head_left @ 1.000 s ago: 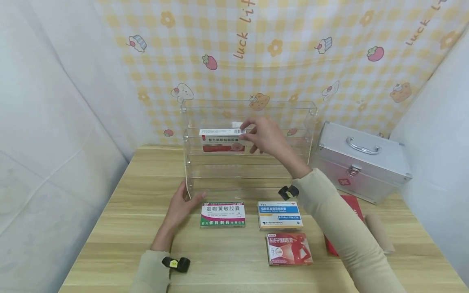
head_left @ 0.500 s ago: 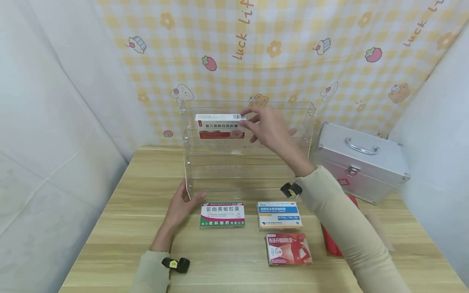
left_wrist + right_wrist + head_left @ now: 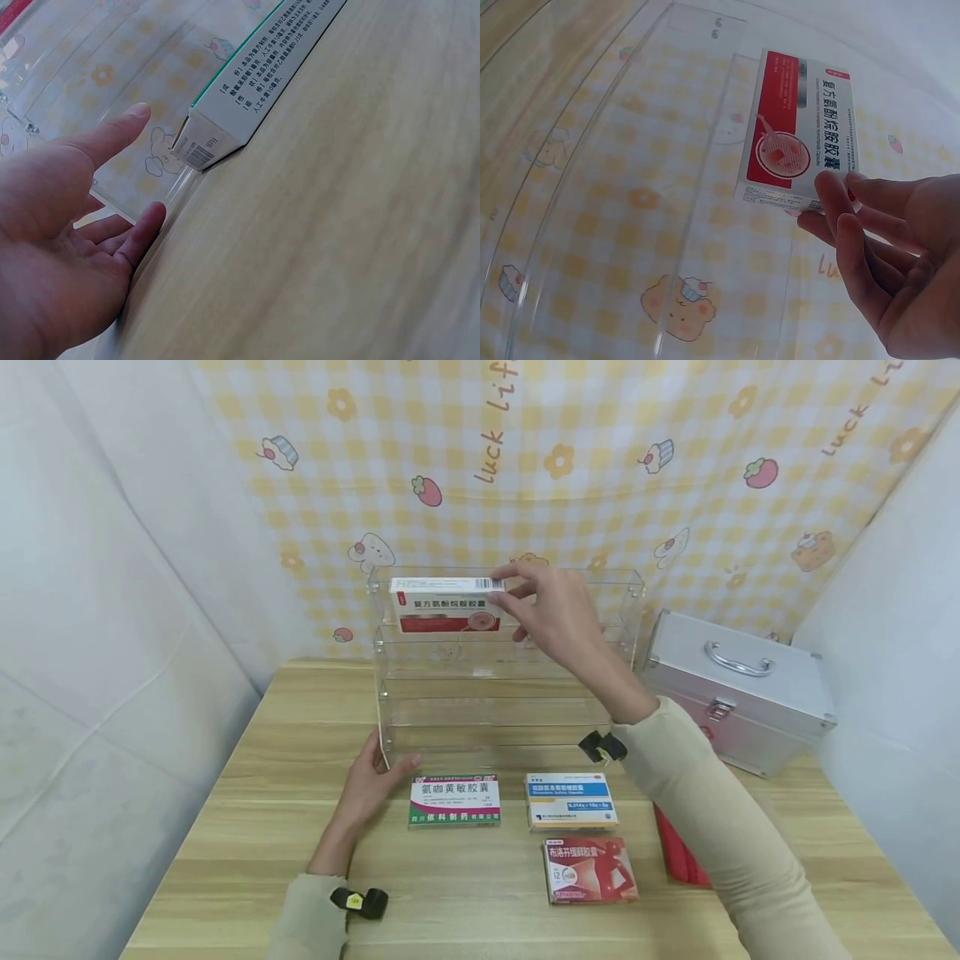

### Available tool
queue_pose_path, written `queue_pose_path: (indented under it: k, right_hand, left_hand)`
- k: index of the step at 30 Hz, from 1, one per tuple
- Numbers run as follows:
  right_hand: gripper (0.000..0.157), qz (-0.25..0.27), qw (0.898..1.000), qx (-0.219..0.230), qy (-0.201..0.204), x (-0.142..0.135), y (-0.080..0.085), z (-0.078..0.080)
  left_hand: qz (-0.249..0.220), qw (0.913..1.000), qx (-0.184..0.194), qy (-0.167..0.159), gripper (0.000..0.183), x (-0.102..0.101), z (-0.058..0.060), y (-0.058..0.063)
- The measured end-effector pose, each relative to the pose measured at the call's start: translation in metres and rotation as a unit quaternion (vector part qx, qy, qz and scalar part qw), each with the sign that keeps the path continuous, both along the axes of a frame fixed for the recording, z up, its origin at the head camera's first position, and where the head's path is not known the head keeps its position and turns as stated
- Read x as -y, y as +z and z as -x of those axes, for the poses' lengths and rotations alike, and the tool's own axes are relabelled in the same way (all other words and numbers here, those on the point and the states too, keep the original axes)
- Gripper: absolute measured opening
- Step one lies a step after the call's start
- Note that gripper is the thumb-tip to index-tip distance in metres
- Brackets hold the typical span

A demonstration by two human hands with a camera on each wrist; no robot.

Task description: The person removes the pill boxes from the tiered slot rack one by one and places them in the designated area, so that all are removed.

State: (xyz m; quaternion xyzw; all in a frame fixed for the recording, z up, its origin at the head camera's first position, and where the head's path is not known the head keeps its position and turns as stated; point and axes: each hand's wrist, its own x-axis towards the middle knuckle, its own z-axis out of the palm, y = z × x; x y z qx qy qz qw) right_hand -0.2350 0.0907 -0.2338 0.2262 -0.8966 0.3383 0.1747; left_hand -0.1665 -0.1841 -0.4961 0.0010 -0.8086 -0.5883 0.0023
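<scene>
My right hand (image 3: pixel 558 610) pinches the right end of a white and red medicine box (image 3: pixel 442 610) between thumb and fingers. The box is upright at the top tier of a clear acrylic display rack (image 3: pixel 525 712), its printed front facing me. In the right wrist view the same capsule box (image 3: pixel 799 124) shows its red panel, with fingertips at its end. My left hand (image 3: pixel 367 785) rests against the rack's lower left side panel, thumb straight out in front. A green and white medicine box (image 3: pixel 251 86) lies just right of that thumb in the left wrist view.
On the wooden table (image 3: pixel 247 860) before the rack lie a blue and white medicine box (image 3: pixel 572 802) and a red one (image 3: pixel 591 870). A silver first-aid case (image 3: pixel 742 693) stands at right. A red item (image 3: pixel 678 852) is partly hidden by my right sleeve.
The right hand has lifted the white and red box from the second tier up to the top tier, slightly leftward. The left hand has kept its place.
</scene>
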Motion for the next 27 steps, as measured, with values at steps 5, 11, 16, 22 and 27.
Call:
queue_pose_path:
  k: [5, 11, 16, 22, 27]
  right_hand:
    - [0.027, 0.000, 1.000, 0.000, 0.006, -0.001, 0.003, -0.006]
    - [0.026, -0.013, 1.000, 0.000, 0.024, -0.005, 0.002, -0.016]
    - [0.027, -0.035, 0.998, 0.041, 0.037, -0.008, -0.006, -0.027]
    - [0.026, -0.062, 0.994, 0.067, 0.056, -0.011, -0.020, -0.040]
    - [0.026, -0.064, 0.992, 0.077, 0.073, -0.014, -0.034, -0.051]
  left_hand:
    - [-0.002, 1.0000, 0.003, -0.001, 0.093, -0.001, -0.001, 0.000]
    - [-0.003, 1.0000, 0.003, -0.002, 0.090, 0.000, 0.001, -0.001]
    - [-0.005, 0.9999, 0.008, -0.005, 0.089, -0.001, -0.002, 0.007]
    - [-0.002, 1.0000, -0.003, -0.005, 0.088, 0.001, 0.003, -0.004]
    - [-0.011, 0.9998, -0.016, -0.009, 0.083, 0.001, 0.003, -0.004]
